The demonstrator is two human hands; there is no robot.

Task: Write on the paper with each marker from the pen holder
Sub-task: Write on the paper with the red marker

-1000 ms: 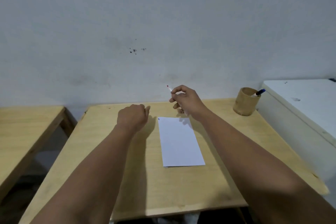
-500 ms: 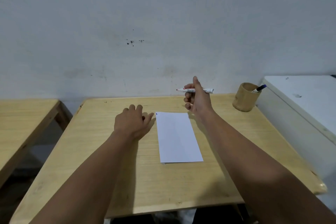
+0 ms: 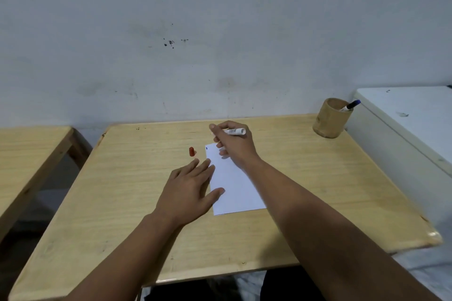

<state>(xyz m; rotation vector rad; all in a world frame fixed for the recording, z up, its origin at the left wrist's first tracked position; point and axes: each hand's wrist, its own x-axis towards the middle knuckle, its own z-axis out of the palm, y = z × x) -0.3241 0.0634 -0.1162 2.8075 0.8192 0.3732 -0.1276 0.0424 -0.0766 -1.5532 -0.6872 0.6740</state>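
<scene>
A white sheet of paper (image 3: 234, 186) lies on the wooden table (image 3: 305, 178), with a small dark mark at its top left corner. My right hand (image 3: 232, 145) holds a white marker (image 3: 234, 131) over the paper's far end; its tip is hidden by my fingers. My left hand (image 3: 189, 188) lies flat with fingers spread, its fingertips and thumb on the paper's left edge. A red marker cap (image 3: 192, 151) rests on the table just left of the paper. A bamboo pen holder (image 3: 330, 118) at the far right holds a blue-capped marker (image 3: 351, 105).
A white cabinet (image 3: 411, 124) stands against the table's right side. A second wooden table (image 3: 27, 149) is at the left across a gap. The grey wall runs along the far edge.
My left hand opened, left the red cap on the table and slid onto the paper's edge. My right hand lowered the marker toward the paper's top end.
</scene>
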